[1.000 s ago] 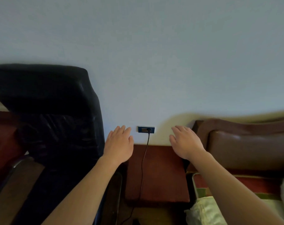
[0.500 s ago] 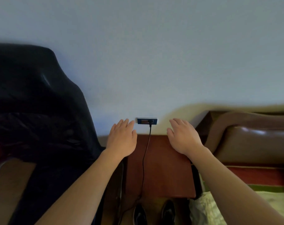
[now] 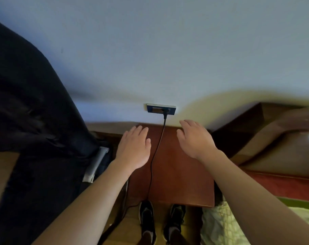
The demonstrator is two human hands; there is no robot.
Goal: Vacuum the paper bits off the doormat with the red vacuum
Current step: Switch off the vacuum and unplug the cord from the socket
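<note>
Neither the red vacuum, the doormat nor any paper bits are in view. My left hand (image 3: 134, 147) and my right hand (image 3: 196, 138) hover palm-down with straight fingers over a reddish-brown nightstand (image 3: 182, 174), holding nothing. Between them a black cord (image 3: 155, 156) runs from a plug in the wall socket (image 3: 161, 109) down across the nightstand top to the floor.
A black leather chair (image 3: 31, 131) fills the left side. A brown padded headboard (image 3: 277, 138) and a bed with pale green bedding (image 3: 224, 225) are on the right. Two feet in black shoes (image 3: 160, 221) stand on the wooden floor in front of the nightstand. A plain wall rises behind.
The view has tilted downward and closer to the nightstand, so the shoes and floor now show. Both hands stay open and have kept their place either side of the cord.
</note>
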